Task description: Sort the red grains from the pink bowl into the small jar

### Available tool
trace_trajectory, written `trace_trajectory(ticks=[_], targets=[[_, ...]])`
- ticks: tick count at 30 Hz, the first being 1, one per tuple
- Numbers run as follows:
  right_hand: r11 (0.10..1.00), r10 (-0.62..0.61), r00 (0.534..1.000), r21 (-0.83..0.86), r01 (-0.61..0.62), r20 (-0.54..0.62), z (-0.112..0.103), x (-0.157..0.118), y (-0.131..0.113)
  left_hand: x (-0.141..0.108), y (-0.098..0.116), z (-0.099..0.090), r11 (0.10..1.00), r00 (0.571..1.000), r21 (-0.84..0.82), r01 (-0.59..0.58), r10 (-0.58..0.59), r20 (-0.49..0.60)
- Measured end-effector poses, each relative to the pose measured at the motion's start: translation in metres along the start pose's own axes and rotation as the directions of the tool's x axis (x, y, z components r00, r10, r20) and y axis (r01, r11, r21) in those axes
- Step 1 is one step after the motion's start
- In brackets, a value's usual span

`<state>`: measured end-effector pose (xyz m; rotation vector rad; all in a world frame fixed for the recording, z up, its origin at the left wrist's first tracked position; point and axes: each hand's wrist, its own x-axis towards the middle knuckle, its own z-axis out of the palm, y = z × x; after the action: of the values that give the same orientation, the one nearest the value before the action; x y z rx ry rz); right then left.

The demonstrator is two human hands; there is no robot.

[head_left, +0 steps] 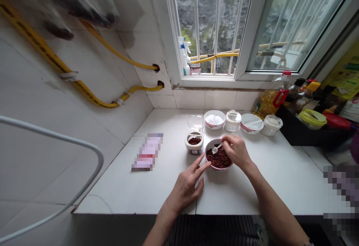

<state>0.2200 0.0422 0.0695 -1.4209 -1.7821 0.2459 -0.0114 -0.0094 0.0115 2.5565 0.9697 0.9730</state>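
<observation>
A white bowl (pixel 219 169) stands on the counter, filled with dark red dried peppercorns (pixel 220 159), by their look. Between thumb and fingers of my right hand (pixel 237 151) is a small white spoon (pixel 215 150), its scoop over the peppercorns. My left hand (pixel 188 186) has its fingers stretched out, fingertips at the bowl's left rim. Just behind that hand sits a small clear jar (pixel 194 150), its transparent lid (pixel 195 122) flipped up, with similar dark red pieces inside.
Along the back stand a bowl of white grains (pixel 214 121), a lidded jar (pixel 233 121), a bowl with a white spoon (pixel 251 124) and another jar (pixel 272 125). An oil bottle (pixel 267 100) and a dark condiment rack (pixel 297 130) are at right. A blurred-out packet (pixel 147 152) lies left.
</observation>
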Motion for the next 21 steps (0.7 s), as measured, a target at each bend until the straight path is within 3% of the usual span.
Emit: trace_trajectory(ticks=[6, 13, 16, 21], targets=[[0.98, 0.093, 0.993, 0.172, -0.104, 0.076, 0.002, 0.0, -0.008, -0.001, 0.0, 0.001, 1.0, 1.0, -0.011, 0.003, -0.003, -0.015], [0.837, 0.304, 0.938, 0.424, -0.345, 0.165, -0.009, 0.004, -0.006, 0.0, 0.003, -0.002, 1.0, 1.0, -0.03, 0.002, -0.003, -0.011], [0.848, 0.301, 0.939, 0.404, -0.344, 0.167, -0.008, 0.004, -0.005, 0.001, 0.004, -0.003, 1.0, 1.0, -0.028, 0.004, -0.004, -0.002], [0.951, 0.212, 0.974, 0.209, -0.225, 0.085, -0.006, 0.003, -0.004, 0.001, 0.004, -0.003, 0.999, 1.0, -0.035, 0.01, -0.01, -0.004]])
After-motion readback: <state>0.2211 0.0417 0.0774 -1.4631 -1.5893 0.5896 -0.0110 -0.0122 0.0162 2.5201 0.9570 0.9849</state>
